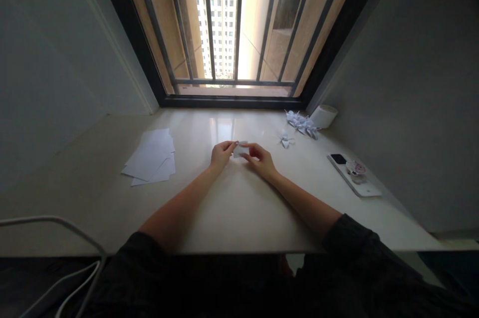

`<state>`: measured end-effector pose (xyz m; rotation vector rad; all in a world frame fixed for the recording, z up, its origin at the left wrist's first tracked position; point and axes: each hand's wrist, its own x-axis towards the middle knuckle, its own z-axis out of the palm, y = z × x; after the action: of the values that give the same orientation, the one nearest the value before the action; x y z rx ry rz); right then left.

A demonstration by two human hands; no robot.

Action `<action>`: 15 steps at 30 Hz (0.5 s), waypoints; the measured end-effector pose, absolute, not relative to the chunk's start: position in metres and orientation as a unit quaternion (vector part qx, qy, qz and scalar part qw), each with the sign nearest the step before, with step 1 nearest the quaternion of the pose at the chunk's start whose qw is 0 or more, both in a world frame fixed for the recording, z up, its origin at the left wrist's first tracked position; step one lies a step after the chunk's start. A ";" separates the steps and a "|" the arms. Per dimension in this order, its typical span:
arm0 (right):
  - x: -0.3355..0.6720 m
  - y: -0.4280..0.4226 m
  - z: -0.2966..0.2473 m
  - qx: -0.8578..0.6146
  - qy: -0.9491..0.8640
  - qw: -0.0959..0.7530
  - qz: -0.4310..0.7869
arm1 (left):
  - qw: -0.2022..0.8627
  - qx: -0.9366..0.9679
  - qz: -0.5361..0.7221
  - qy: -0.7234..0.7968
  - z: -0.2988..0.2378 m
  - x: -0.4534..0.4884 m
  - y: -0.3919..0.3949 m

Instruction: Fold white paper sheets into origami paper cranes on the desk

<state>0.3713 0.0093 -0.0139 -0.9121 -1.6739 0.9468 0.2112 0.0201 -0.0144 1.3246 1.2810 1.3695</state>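
Observation:
A small folded piece of white paper is held just above the pale tabletop, in the middle of the view. My left hand pinches its left edge with the fingers closed. My right hand pinches its right side, fingers curled round it. Both forearms reach forward from dark sleeves at the bottom of the view.
A loose stack of white paper sheets lies to the left. Several folded paper cranes sit at the back right beside a white roll, with one more crane nearer. A white phone lies at the right. A barred window is behind.

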 end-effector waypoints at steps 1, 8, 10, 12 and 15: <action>0.372 0.010 -0.015 -0.363 -0.693 0.482 0.394 | 0.410 0.521 0.548 0.510 -0.014 0.211 0.020; 0.378 0.018 -0.020 -0.363 -0.654 0.493 0.444 | 0.439 0.511 0.548 0.495 -0.010 0.212 0.016; 0.381 0.019 -0.017 -0.387 -0.628 0.489 0.465 | 0.438 0.533 0.541 0.481 -0.008 0.213 0.014; 0.382 0.018 -0.014 -0.402 -0.600 0.487 0.491 | 0.431 0.557 0.541 0.459 -0.007 0.213 0.012; 0.383 0.018 -0.010 -0.402 -0.584 0.488 0.509 | 0.418 0.586 0.536 0.441 -0.007 0.213 0.012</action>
<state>0.3832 0.0180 -0.0096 -0.9770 -1.4190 1.2380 0.2130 0.0123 -0.0071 1.4694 1.1064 1.3444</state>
